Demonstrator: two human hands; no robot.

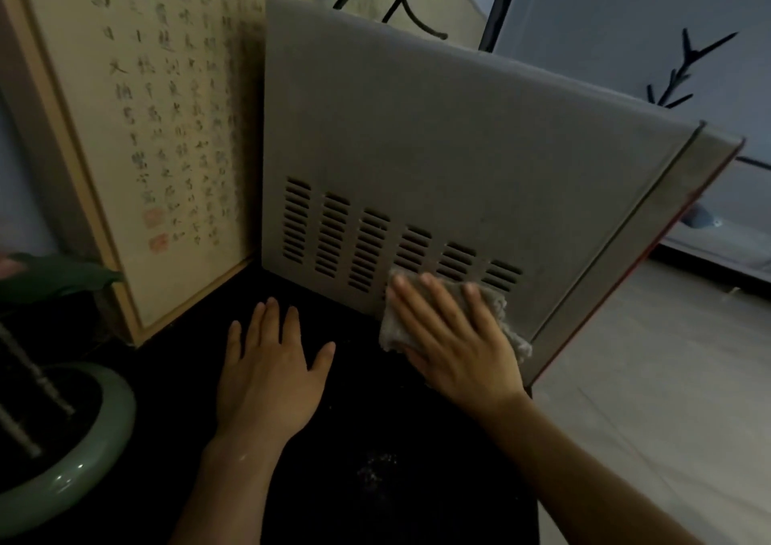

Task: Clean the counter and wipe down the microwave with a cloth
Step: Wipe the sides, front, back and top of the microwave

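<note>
**Black counter, and what sits on it**

The dark, matte black counter (375, 419) runs from the near edge back to the wall. A grey metal microwave (417, 127) with slotted vents stands on it at the far side, its front corner reaching the counter's right edge. A left hand (267, 373) lies flat on the surface just beside the microwave, fingers spread. A round pale-green glazed ceramic pot (83, 453) sits at the left. A scatter of pale crumbs (375, 467) dusts the near part.

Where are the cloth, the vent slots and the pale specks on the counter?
cloth (493, 302), head view, on its fluffy upper right corner.
vent slots (373, 234), head view, on the third column from the left.
pale specks (375, 467), head view, on the middle of the scattered patch.
</note>
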